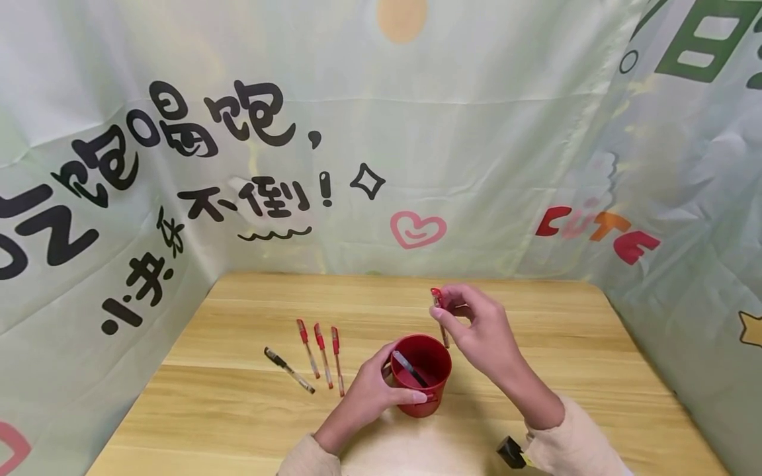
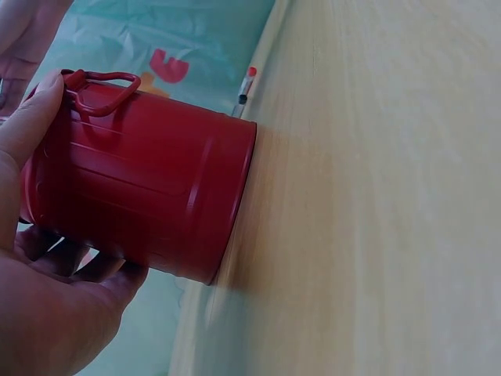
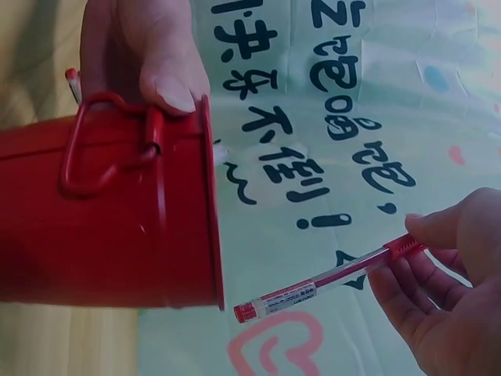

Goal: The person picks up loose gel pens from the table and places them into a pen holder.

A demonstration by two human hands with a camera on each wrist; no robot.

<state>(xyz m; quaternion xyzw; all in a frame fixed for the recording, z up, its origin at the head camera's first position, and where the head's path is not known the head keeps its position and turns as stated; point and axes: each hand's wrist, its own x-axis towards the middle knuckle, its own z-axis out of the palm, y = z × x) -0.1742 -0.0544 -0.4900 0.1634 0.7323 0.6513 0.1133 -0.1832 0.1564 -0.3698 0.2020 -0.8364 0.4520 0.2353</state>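
My left hand (image 1: 379, 387) grips a red metal bucket (image 1: 421, 403) by its rim and side, thumb near the wire handle (image 2: 109, 94). The bucket stands upright on the table; inside it a pen (image 1: 411, 369) leans against the wall. My right hand (image 1: 485, 330) pinches a red gel pen (image 3: 313, 287) by its capped end, at the upper right of the bucket's mouth. The pen's free end points down near the rim. Three red-capped pens (image 1: 322, 354) and one black-capped pen (image 1: 288, 369) lie on the table, left of the bucket.
The wooden table (image 1: 238, 430) is bordered by printed cloth walls (image 1: 476, 152) at the back and both sides. A small black object (image 1: 510, 452) with a yellow part is near the right sleeve (image 1: 574, 439).
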